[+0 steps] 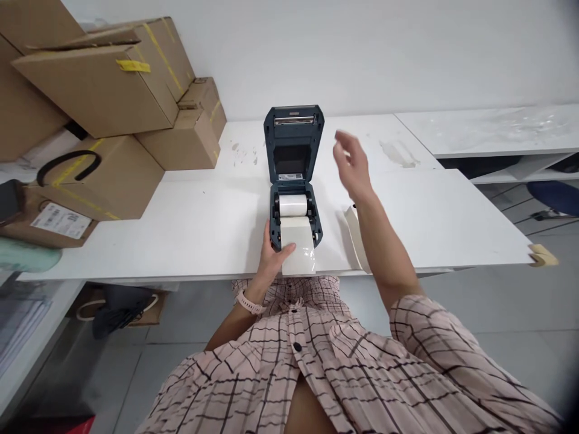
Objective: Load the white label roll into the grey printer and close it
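A dark blue label printer (273, 208) stands near the table's front edge with its lid (293, 144) raised. Inside it sits a white label roll (293, 205). From the roll a label strip (297, 232) runs out over the printer's front and past the table edge. My left hand (272, 258) is at the front left corner, its thumb pressing on the strip and its fingers along the printer's side. My right hand (351, 163) is raised to the right of the lid, slightly blurred, fingers loosely bent and apart, with nothing visible in it.
Cardboard boxes (104, 84) are stacked on the left of the white table (217, 229). Another cream strip (356, 238) lies right of the printer, partly behind my right forearm. The table's right corner has a tan corner guard (543, 255). A white wall rises behind.
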The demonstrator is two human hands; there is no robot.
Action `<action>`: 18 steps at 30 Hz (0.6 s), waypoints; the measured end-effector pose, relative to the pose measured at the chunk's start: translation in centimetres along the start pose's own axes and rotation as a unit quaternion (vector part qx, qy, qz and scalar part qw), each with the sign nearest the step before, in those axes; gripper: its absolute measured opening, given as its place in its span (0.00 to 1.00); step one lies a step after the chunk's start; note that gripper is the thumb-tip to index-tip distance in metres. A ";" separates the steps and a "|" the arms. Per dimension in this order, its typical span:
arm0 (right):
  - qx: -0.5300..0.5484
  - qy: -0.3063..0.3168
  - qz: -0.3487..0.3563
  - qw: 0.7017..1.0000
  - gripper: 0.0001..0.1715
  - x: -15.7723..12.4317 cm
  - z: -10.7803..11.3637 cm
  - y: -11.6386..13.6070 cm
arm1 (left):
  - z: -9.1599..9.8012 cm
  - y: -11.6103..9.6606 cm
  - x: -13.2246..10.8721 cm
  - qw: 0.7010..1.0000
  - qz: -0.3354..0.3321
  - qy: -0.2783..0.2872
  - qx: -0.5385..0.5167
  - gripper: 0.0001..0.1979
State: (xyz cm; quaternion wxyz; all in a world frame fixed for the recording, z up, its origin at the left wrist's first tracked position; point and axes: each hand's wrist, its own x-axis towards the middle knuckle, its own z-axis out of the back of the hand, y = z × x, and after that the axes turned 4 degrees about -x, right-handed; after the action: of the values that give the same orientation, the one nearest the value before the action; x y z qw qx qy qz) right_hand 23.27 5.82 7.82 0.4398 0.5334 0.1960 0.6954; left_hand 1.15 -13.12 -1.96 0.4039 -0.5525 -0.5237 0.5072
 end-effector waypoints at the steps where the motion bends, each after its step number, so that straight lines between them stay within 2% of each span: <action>1: 0.033 0.009 -0.025 0.999 0.40 3.0 -0.5 -0.8 | 0.0 0.2 -0.2 1.000 0.002 0.001 -0.003 0.59; 4: 0.130 0.094 -0.090 0.983 0.49 9.9 -2.9 -1.9 | 0.1 0.5 -0.3 1.000 -0.004 0.002 -0.003 0.59; 5: 0.153 0.112 -0.099 0.977 0.51 10.9 -3.6 -1.7 | 0.2 0.5 -0.3 1.000 -0.006 0.007 0.000 0.59; 7: 0.185 0.114 -0.097 0.971 0.52 11.0 -4.6 -0.7 | 0.7 0.7 -0.4 1.000 -0.007 0.019 0.004 0.60; 10: 0.205 0.084 -0.071 0.973 0.51 6.4 -4.4 1.2 | 1.9 0.7 -0.5 1.000 -0.002 0.003 -0.003 0.57; 13: 0.178 0.080 -0.061 0.979 0.47 -1.5 -3.0 2.8 | 3.1 -0.1 0.0 0.999 -0.016 -0.031 -0.020 0.48; 16: 0.108 0.100 -0.055 0.987 0.34 -9.0 -2.2 3.5 | 3.3 -1.5 1.0 0.998 -0.046 -0.042 -0.024 0.44; 18: 0.094 0.097 -0.078 0.988 0.28 -12.5 -2.5 3.4 | 2.7 -2.3 1.8 0.997 -0.049 -0.048 -0.018 0.44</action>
State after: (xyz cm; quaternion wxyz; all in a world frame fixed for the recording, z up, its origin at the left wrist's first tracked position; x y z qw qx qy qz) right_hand 20.19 -5.81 2.33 0.4197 0.4854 0.3429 0.6861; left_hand -1.98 -11.29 -0.41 0.3925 -0.5082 -0.5785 0.5030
